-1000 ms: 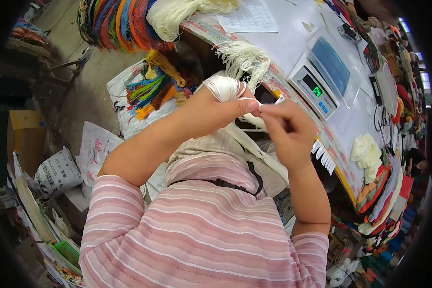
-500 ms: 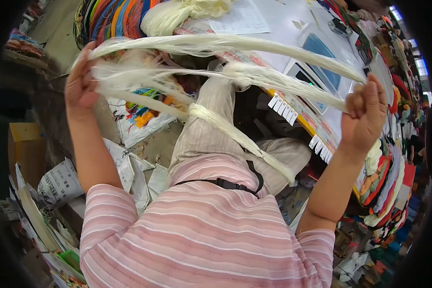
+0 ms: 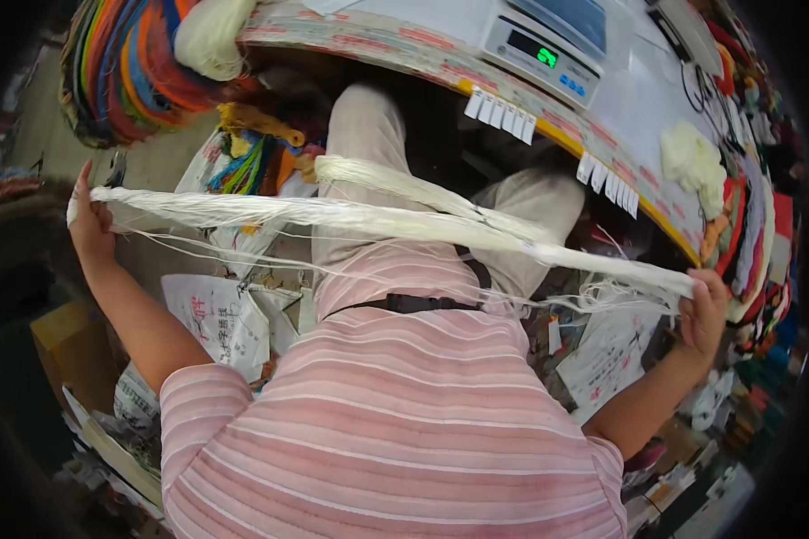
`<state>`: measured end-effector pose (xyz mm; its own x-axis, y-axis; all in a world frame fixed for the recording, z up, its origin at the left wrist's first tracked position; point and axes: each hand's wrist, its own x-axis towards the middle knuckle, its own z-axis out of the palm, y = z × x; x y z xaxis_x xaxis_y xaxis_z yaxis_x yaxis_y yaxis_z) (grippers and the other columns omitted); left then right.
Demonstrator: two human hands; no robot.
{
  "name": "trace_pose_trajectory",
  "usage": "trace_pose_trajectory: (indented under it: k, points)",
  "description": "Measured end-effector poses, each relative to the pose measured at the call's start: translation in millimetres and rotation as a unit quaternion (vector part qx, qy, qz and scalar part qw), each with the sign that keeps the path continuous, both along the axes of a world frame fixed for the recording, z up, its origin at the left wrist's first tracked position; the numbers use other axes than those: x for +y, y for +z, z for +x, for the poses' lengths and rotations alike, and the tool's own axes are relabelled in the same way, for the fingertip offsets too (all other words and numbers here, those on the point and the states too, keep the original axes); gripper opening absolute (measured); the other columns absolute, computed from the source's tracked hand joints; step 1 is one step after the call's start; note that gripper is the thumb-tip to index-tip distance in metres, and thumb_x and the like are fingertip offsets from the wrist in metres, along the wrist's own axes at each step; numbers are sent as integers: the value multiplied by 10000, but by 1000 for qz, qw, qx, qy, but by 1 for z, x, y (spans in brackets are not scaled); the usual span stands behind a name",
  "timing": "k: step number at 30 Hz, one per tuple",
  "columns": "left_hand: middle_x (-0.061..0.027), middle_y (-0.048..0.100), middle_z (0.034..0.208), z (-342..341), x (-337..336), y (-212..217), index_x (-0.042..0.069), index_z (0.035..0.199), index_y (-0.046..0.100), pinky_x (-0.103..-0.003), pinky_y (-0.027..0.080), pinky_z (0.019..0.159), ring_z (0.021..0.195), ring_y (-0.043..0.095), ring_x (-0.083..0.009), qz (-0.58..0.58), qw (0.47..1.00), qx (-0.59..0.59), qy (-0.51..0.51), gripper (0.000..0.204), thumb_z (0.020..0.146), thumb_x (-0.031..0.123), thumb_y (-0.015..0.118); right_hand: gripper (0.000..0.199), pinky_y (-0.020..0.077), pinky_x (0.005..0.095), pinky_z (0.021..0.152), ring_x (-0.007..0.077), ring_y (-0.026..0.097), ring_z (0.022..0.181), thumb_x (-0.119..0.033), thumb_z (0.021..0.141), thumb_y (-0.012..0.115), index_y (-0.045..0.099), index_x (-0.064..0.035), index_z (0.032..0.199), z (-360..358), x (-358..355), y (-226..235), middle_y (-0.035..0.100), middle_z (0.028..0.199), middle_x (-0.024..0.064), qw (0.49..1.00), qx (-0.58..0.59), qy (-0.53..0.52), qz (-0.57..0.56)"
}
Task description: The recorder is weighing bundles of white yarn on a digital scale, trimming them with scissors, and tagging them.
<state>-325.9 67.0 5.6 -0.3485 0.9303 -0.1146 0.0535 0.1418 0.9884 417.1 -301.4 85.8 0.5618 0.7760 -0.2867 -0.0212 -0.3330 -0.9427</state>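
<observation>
A skein of cream yarn (image 3: 368, 214) is stretched nearly straight across my lap, between my two widely spread arms. Its left end loops round my left hand (image 3: 92, 223), whose fingers are curled inside the loop. My right hand (image 3: 705, 310) grips the other end, fingers closed. Several loose strands sag below the main bundle, with a tangle of them close to the right hand. A second cream skein (image 3: 355, 171) lies over my thighs, partly behind the stretched one.
On the white table ahead stands a digital scale (image 3: 548, 49) with a lit display. White tags (image 3: 501, 115) hang along the table's edge. Colourful yarn hanks (image 3: 130, 67) hang at the far left beside a cream bundle (image 3: 211, 40). White printed sacks (image 3: 216, 314) lie on the floor.
Both hands have come down and moved further apart. The skein, an open, blurred loop before, is now pulled taut into one narrow bundle. My view has shifted, bringing the scale's display into sight.
</observation>
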Motion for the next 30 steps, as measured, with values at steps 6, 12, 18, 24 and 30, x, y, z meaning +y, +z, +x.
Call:
trace_pose_trajectory:
  k: [6, 12, 18, 24, 30]
  points:
    - [87, 300, 577, 62, 32, -85, 132, 1254, 581, -226, 194, 432, 475, 259, -26, -24, 968, 222, -116, 392, 981, 366, 425, 187, 271, 199, 468, 23, 369, 525, -258, 838, 657, 663, -83, 904, 28, -37, -132, 479, 646, -92, 970, -144, -92, -175]
    - [-85, 617, 1088, 93, 32, -146, 164, 1360, 456, -230, 321, 485, 487, 316, -69, -103, 987, 88, -92, 405, 994, 330, 405, 280, 491, 268, 738, 144, 627, 791, -153, 845, 649, 636, 19, 1066, 26, -59, -260, 679, 878, 75, 955, -157, 8, -252]
    - [-118, 559, 1280, -21, 60, -112, 136, 1354, 421, -229, 389, 550, 537, 384, -82, -54, 994, -94, 25, 402, 995, 315, 392, 415, 465, 343, 864, 253, 595, 993, -89, 807, 642, 561, -51, 1213, -100, 67, -232, 612, 1053, 136, 909, -385, 155, -43]
    - [-19, 656, 1124, -263, 100, 39, 125, 1212, 576, -345, 395, 766, 651, 445, -144, 37, 996, -11, 77, 355, 949, 341, 476, 605, 385, 429, 974, 366, 485, 1134, -248, 850, 584, 367, -132, 1403, -215, 141, -274, 475, 1299, 179, 819, -391, 420, -17]
    - [-107, 584, 1204, -375, 57, 222, 77, 1234, 478, -347, 467, 808, 829, 566, -217, 91, 953, 110, 267, 302, 969, 172, 369, 508, 421, 417, 912, 360, 526, 1048, -214, 861, 558, 450, -79, 1338, -216, 152, -307, 563, 1142, 164, 830, -336, 438, -87]
